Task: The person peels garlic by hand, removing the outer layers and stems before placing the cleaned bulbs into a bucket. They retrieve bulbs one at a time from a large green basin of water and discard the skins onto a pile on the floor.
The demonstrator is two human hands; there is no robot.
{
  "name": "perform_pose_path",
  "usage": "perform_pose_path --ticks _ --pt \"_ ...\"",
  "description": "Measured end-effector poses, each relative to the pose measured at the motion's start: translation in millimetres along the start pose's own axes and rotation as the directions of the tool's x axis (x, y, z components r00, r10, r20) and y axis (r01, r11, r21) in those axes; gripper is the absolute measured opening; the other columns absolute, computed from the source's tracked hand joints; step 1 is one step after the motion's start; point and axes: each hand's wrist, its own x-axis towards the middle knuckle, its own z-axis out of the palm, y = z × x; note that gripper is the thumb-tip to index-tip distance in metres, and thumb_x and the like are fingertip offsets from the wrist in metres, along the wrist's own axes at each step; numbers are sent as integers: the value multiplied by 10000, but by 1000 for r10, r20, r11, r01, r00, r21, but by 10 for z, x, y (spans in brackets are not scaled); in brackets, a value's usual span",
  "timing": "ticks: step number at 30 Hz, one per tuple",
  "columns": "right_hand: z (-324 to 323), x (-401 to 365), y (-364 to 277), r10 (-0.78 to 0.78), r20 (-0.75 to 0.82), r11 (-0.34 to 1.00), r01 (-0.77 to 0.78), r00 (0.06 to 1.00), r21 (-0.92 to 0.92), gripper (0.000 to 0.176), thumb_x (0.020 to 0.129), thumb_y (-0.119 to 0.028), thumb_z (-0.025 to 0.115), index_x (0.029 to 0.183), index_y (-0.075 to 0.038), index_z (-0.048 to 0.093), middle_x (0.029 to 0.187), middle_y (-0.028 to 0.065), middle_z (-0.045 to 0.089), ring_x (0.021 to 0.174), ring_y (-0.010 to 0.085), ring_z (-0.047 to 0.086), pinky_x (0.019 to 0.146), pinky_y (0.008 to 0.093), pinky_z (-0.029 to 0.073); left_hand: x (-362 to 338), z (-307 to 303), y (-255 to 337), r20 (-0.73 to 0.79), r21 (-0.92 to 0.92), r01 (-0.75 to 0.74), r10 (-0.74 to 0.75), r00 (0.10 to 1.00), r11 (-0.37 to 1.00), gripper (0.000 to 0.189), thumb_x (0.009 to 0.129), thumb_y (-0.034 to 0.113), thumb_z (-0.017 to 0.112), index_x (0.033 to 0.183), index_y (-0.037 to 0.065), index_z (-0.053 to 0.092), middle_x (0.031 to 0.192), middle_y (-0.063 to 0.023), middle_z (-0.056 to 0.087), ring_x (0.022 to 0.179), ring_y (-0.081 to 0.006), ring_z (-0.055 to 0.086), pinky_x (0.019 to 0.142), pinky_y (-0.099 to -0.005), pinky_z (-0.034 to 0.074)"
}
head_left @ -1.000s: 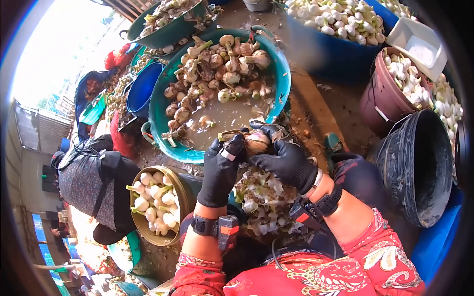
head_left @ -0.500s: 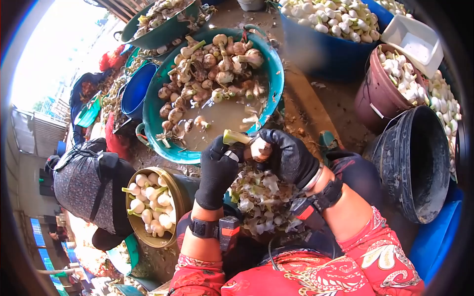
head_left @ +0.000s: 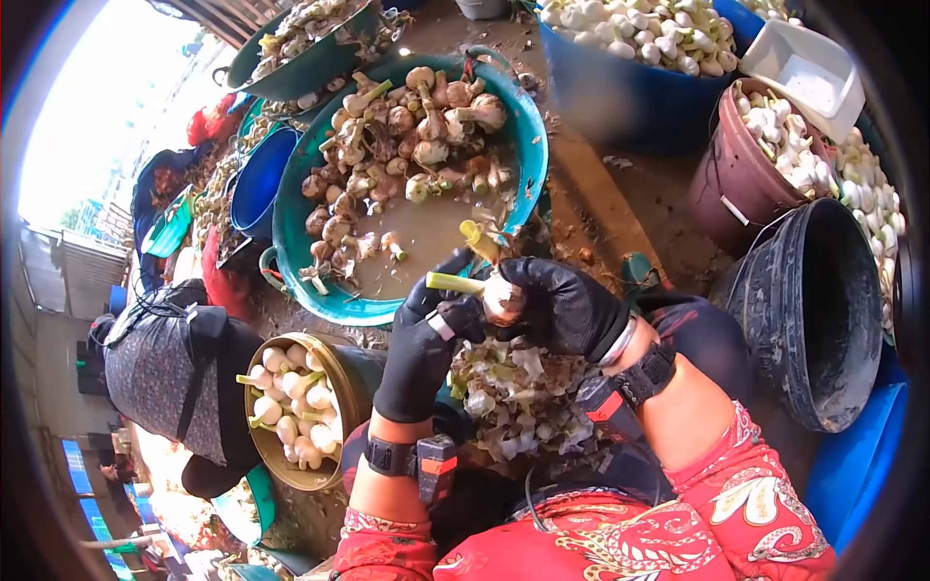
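Note:
Both of my hands wear black gloves and meet around one garlic bulb (head_left: 503, 298) in front of me. My right hand (head_left: 567, 308) grips the bulb from the right, fingers curled round it. On the other side, my left hand (head_left: 426, 334) is closed by the bulb's neck, with the pale green stem passing across its fingers. A light band shows on a left finger. A yellowish strip of skin (head_left: 480, 240) stands away from the bulb, above the left fingertips. Just below lies a heap of papery garlic peels (head_left: 518, 397).
A teal tub (head_left: 538, 160) ahead holds unpeeled garlic and murky water. Cleaned white bulbs fill a bucket (head_left: 257, 353) at left. A black bucket (head_left: 804, 320) and maroon bucket (head_left: 717, 194) stand at right. Another person (head_left: 170, 378) bends over at far left.
A strip of skin has come away from the bulb and now sticks up. My left hand has shifted on the stem, and the bulb looks whiter.

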Motion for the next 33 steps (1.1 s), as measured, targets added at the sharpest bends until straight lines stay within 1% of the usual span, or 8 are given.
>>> perform_pose_path --ticks 8,11,13,18,21,24,26,33 --pt "21 35 145 -484 -256 650 148 837 -745 207 889 -215 510 973 -54 610 761 33 591 652 169 562 599 318 474 121 -212 -5 28 444 -329 354 935 833 180 815 19 561 974 -44 616 843 -61 649 735 -123 624 657 -254 522" --pt "105 -98 188 -289 479 -608 227 829 -761 241 817 -189 515 971 -54 643 766 179 630 739 391 603 697 456 489 122 -327 17 81 542 -404 432 898 737 191 827 30 561 988 -49 626 861 -79 645 726 -124 625 641 -236 520" --pt "30 -71 298 -102 -180 -487 -207 978 -848 256 799 -197 523 959 -51 660 884 196 653 859 357 629 763 434 494 83 -211 63 -77 328 -314 356 931 891 203 873 97 554 980 -53 641 829 -91 627 709 -129 622 633 -231 510" --pt "-122 -111 231 -152 -295 -504 -331 943 -798 283 768 -175 562 1007 -49 643 912 197 651 884 357 627 781 419 495 34 -281 101 48 634 -375 449 892 676 259 916 173 517 977 -50 635 813 -76 615 720 -131 610 625 -254 485" --pt "-28 -128 53 -262 -168 -279 -242 950 -929 304 763 -177 610 1036 -44 633 905 177 660 860 314 640 765 390 496 46 -241 101 -154 -58 -114 104 983 992 246 901 169 540 987 -44 627 862 -84 635 747 -145 613 640 -276 496" --pt "175 -103 -66 -289 -139 298 -49 947 -953 290 778 -171 654 1035 -40 629 865 108 674 790 201 634 723 324 490 65 -281 55 382 795 -571 562 734 205 229 870 134 570 1007 -44 619 948 -113 652 798 -173 625 697 -300 519" --pt "211 -73 -62 -252 -178 665 37 951 -745 275 788 -168 671 1027 -38 630 841 64 675 752 134 614 701 286 482 -18 -96 112 -16 -92 -43 42 999 995 241 837 72 585 1043 -52 609 1024 -136 650 849 -191 631 761 -318 527" --pt "30 -20 -165 -570 -420 577 -20 706 -816 81 846 -47 603 926 -46 590 749 -19 596 623 36 507 591 195 436 -35 -97 176 -57 112 -125 132 990 986 278 812 38 589 1078 -38 620 1049 -118 648 886 -158 615 825 -284 486"
